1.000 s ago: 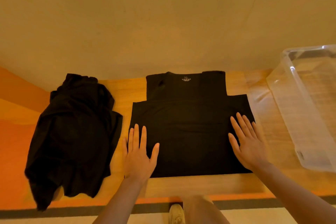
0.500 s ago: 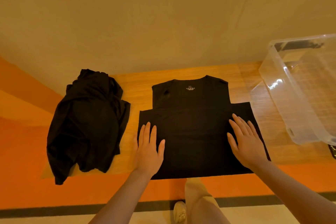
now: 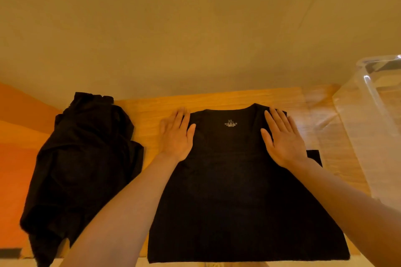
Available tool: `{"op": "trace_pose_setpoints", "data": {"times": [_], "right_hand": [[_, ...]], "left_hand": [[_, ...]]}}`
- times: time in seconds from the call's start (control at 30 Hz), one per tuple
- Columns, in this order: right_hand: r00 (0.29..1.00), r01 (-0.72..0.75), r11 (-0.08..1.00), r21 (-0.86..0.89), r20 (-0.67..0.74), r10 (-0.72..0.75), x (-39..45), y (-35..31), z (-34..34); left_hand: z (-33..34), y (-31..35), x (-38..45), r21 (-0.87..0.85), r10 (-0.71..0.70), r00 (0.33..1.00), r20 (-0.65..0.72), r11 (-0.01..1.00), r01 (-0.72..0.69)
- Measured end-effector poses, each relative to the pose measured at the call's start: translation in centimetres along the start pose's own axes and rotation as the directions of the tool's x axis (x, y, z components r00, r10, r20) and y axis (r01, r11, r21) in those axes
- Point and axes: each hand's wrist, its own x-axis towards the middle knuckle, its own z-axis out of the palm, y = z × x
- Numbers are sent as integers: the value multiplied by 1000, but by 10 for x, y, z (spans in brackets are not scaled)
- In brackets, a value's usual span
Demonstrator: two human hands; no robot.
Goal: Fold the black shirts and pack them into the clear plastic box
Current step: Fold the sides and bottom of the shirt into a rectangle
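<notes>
A: Where's the shirt?

B: The shirt [image 3: 234, 197] lies flat on the table [image 3: 152, 110], collar toward the wall [image 3: 195, 28], with an XL label [image 3: 230, 123] showing inside the neck; its lower part is folded up over the body, and that folded layer sticks out a little at the right edge.

A: And the hands?

B: Both lie flat, fingers straight and close together, gripping nothing; the left hand [image 3: 176, 134] rests at the left shoulder of the shirt, partly on the cloth and partly on the bare wood; the right hand [image 3: 282, 136] rests on the right shoulder; the two are apart, with the collar between them.

A: Anything else black?

B: A pile [image 3: 82, 167] of crumpled black cloth sits on the table left of the shirt, near it but not touching; how many garments are in it I cannot tell.

A: The box?

B: The box [image 3: 368, 128] stands at the right edge of the table, clear plastic, only partly in view; I see no shirt in the part that shows.
</notes>
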Motion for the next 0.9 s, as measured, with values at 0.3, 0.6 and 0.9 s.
{"op": "trace_pose_setpoints", "data": {"times": [0.3,0.6,0.9], "right_hand": [[1000,-3,1000,1,1,3,5,3,0],[1000,14,1000,-1,-14,-14,6,4,-3],[991,132,991,-30,10,-132,21,-10,-1]], "left_hand": [[8,-4,31,-247,-60,923,-380,968,-39],[-4,-3,52,-275,-118,924,-363,961,15],[10,17,14,44,388,879,-278,919,-392]]}}
